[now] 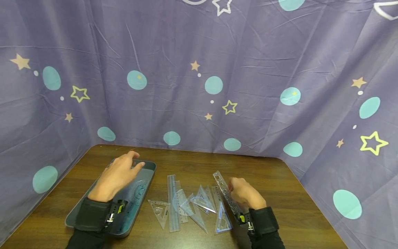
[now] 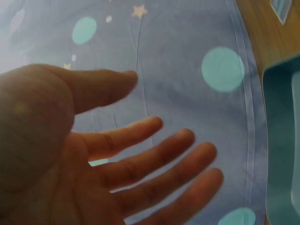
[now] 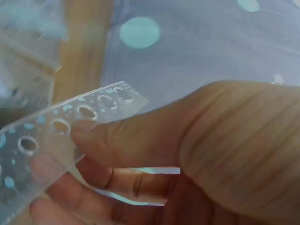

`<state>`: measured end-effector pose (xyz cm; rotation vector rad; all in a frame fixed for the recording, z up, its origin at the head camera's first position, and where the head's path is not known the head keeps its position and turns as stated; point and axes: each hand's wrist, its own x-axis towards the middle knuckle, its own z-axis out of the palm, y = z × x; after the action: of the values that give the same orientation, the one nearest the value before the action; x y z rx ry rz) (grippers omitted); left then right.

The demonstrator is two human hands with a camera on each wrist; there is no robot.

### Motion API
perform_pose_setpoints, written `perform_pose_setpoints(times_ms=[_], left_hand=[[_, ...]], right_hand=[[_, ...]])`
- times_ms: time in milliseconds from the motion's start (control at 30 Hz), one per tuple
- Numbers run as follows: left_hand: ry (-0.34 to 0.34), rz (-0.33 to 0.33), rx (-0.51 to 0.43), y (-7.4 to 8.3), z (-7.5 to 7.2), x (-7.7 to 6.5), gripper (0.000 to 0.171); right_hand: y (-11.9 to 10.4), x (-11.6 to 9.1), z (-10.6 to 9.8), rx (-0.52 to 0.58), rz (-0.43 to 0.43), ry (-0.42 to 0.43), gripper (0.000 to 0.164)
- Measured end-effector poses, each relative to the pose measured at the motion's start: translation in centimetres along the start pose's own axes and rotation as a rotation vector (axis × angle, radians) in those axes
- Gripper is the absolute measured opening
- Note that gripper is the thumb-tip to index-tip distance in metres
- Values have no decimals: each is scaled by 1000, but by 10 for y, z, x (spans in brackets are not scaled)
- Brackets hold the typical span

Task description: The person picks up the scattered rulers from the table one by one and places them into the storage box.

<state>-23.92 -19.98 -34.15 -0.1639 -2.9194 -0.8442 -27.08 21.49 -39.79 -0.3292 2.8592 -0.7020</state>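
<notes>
In the head view my right hand (image 1: 246, 194) holds a clear ruler (image 1: 221, 183) with round cut-outs, raised at a slant at the right of the other drawing tools. The right wrist view shows the thumb on top of the ruler (image 3: 44, 136) and fingers beneath it, pinching it. My left hand (image 1: 119, 173), fingers spread and holding nothing, hovers over a blue-grey tray (image 1: 151, 170). A clear protractor (image 1: 140, 191) lies inside the tray; the left forearm hides part of the tray.
Between the hands lie a long clear ruler (image 1: 172, 214), a small set square (image 1: 160, 211), a larger set square (image 1: 223, 224) and several overlapping clear pieces. The wooden table (image 1: 264, 169) meets a purple patterned curtain (image 1: 174, 103) at its back and sides.
</notes>
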Motion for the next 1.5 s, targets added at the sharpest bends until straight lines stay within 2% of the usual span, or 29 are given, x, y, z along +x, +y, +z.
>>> perform_pose_setpoints(times_ms=[233,467,600,833,1033,1333,1500], left_hand=[[81,116,-39,24,19,-2,49],[120,289,-89,44,35,-2,45],[77,360,-121,54,44,-3,49],[-13,396,-110,70,55,-10,53],[-70,446,-143,80,61,-15,49],[-35,623,-118,87,63,-19,29],[-46,707,-151,90,64,-19,16]], right_hand=[[-21,-10,-10,54,-219,54,18],[-38,-18,-18,63,-314,154,15],[-49,-22,-21,101,-344,184,14],[-65,-28,-20,133,-397,198,15],[-79,-35,-20,181,-432,178,13],[-89,-40,-15,275,-517,126,7],[-94,-41,-12,298,-535,122,6]])
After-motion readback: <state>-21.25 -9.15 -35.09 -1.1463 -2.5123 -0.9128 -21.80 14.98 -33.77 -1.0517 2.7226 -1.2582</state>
